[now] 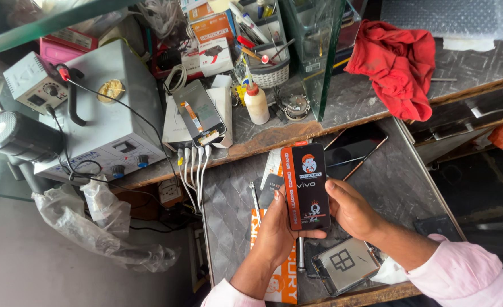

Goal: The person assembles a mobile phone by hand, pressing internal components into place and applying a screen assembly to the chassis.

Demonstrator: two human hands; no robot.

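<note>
1. Over a grey patterned work surface (228, 187), two bare hands hold up a slim black-and-orange rectangular phone-screen part (306, 186), its printed face turned up to the camera.
2. Far left of that screen part, a grey metal bench machine (110, 108) with dials sits on the upper counter, a black cable trailing across its top.
3. Nearer on the left, a bare display panel with an orange flex strip (199, 112) lies on a white box, white cables hanging below it.
4. Gripping the part from below, the left hand (277, 227) has its thumb along the left edge and its fingers curled under the bottom.
5. Closed on the right edge, the right hand (352, 209) pinches the part between thumb and fingers.
6. Just below and right of the part, an opened grey phone frame (345, 264) rests on the surface.
7. Up and right of the part, a crumpled red cloth (398, 62) lies on the counter.
</note>
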